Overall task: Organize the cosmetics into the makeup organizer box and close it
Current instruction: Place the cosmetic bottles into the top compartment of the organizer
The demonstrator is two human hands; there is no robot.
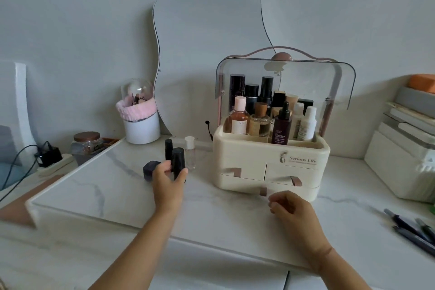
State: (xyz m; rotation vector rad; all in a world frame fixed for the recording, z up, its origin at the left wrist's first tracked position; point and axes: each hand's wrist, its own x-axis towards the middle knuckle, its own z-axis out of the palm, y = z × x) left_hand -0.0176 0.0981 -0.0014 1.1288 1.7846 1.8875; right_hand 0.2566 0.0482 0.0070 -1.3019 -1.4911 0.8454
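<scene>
Gripping a dark tube just left of centre, the left hand has thumb and fingers curled round its lower half, and the tube is upright. Close around it on the table are a second dark tube, a clear bottle and a dark jar. The right hand, lower right of centre, hangs loosely curled and empty, just in front of the organizer, whose clear lid is raised. This looks like the pick-up step, with most cosmetics stowed. The next move calls for lifting the tube over the front wall into a gap among the bottles.
</scene>
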